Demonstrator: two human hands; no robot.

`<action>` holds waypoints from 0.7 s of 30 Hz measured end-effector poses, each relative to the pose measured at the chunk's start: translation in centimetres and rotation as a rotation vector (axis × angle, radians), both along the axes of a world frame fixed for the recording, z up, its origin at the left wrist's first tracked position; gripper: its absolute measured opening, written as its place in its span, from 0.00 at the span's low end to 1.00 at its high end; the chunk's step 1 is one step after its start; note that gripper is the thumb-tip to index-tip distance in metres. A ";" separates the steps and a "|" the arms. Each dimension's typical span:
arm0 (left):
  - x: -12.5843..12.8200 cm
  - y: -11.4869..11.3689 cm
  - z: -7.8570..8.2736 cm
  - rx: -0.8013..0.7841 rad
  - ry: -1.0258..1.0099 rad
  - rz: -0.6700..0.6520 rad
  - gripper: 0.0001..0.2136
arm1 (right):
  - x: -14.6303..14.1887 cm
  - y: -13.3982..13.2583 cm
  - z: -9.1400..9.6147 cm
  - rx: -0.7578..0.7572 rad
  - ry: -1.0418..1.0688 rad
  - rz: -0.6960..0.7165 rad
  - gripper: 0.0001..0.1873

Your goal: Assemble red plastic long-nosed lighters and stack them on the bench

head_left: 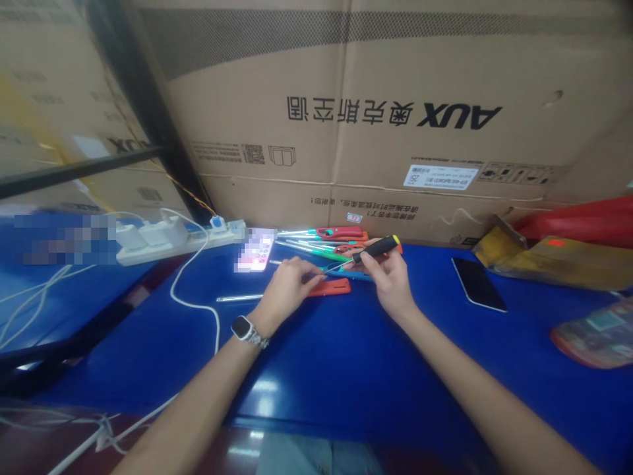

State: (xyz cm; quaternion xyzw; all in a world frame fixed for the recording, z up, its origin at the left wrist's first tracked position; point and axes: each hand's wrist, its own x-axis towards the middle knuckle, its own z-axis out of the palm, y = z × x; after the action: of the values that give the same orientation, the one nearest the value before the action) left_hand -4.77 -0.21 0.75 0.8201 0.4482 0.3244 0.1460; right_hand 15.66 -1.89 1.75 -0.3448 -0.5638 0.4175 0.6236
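Observation:
My right hand (393, 280) is wrapped round a screwdriver (378, 249) with a black handle and a yellow end. Its thin shaft points left and down toward the fingertips of my left hand (289, 290), which wears a watch. Those fingers are closed on a blue long-necked lighter (359, 274), whose metal tube pokes out left of the hand. The screwdriver's tip is at the lighter, but the exact contact is hidden by my fingers. Just in front lies an orange long-necked lighter (336, 287), partly covered by my left hand. Behind, red (341, 233) and green lighters lie piled together.
A lit phone (257, 249) and a white power strip (198, 239) with cables stand at the left. On the right are a dark phone (477, 284), a yellow package (558, 260) and a clear plastic-wrapped item (601, 333). A large cardboard box (370, 66) rises behind the blue table (346, 369).

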 end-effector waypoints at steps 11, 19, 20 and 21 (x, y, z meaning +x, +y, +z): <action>0.8 -1.0 0.4 0.105 0.275 -0.009 0.09 | -0.4 0.0 -0.5 0.037 -0.121 -0.019 0.16; 2.4 -1.5 0.1 0.029 0.166 0.055 0.10 | 0.4 -0.2 0.5 0.085 -0.193 -0.077 0.16; 2.4 -1.5 0.0 0.034 0.173 0.040 0.14 | 0.7 -0.2 0.5 0.090 -0.210 -0.098 0.16; 2.4 -1.5 -0.2 0.037 0.189 0.012 0.18 | 1.0 -0.1 0.5 0.092 -0.227 -0.113 0.16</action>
State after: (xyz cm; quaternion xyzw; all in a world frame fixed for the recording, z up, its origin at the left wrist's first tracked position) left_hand -2.36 -1.72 0.59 0.8469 0.4588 0.2549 0.0858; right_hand 16.63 -1.98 2.22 -0.3921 -0.6291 0.3139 0.5933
